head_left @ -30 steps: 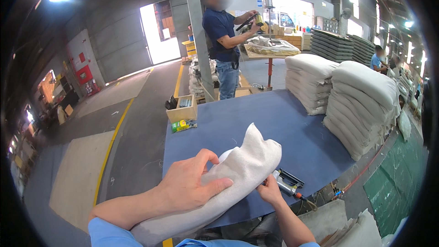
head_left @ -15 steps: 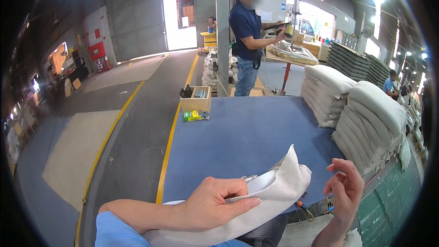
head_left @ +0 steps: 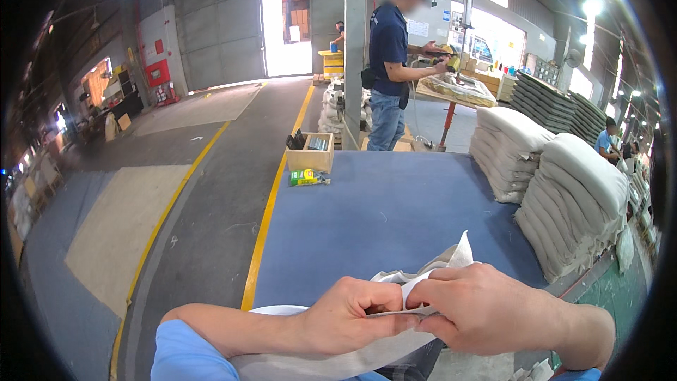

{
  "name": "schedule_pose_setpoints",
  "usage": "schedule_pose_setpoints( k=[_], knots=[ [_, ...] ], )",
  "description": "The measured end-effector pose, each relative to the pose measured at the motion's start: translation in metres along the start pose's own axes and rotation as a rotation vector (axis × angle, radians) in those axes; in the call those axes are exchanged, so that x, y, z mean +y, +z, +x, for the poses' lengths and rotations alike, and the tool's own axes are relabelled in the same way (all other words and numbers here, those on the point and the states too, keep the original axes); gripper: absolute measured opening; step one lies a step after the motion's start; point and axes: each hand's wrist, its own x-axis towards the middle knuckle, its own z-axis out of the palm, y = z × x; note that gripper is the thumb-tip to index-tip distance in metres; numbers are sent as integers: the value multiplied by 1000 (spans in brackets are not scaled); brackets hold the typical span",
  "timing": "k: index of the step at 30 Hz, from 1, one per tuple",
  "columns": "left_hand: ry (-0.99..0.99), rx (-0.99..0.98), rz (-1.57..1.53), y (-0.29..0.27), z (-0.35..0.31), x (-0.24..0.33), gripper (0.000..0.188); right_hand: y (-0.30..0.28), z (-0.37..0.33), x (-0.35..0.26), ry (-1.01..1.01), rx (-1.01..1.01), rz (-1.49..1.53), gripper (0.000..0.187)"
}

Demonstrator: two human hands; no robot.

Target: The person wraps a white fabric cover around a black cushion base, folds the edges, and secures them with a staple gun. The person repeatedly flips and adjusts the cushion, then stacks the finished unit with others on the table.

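Both hands meet close to my body over a piece of light grey-beige fabric (head_left: 331, 361). My left hand (head_left: 352, 315) pinches the fabric's upper edge between thumb and curled fingers. Right beside it, my right hand (head_left: 479, 307) pinches the same edge, the fingertips of both hands nearly touching. A pointed corner of the cloth stands up behind my right hand. White material shows inside the fold, partly hidden by my fingers. The cloth hangs over the near edge of the blue table (head_left: 367, 219).
Two tall stacks of folded beige fabric (head_left: 575, 190) stand at the table's right. A wooden box (head_left: 310, 159) with dark and metal pieces sits far left beside a green-yellow packet (head_left: 307, 178). Beyond the table, a person (head_left: 391, 56) works with a tool at a stand.
My right hand has come left from open air and now grips the fabric edge beside my left hand. The person beyond has lowered the tool toward the stand.
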Motion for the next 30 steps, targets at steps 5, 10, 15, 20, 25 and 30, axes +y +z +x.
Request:
schedule_pose_setpoints(
  k=[5,10,15,20,25,30],
  knots=[
    [25,-10,-25,3,-3,-5,33,2,12,-15,99,-164,-206,14],
    [41,-135,-58,3,0,-9,29,1,4,-15,37,-181,-205,17],
    [-125,-153,-323,-10,-1,-17,26,18,2,-13,-12,-61,-92,17],
    [-412,-312,-201,-13,43,2,29,44,-25,-14,45,218,-85,4],
    [-323,-336,246,9,73,2,31,62,-36,-1,18,361,-74,6],
    [-327,-314,313,23,80,-2,38,86,-47,18,-142,567,-125,10]
  ],
)
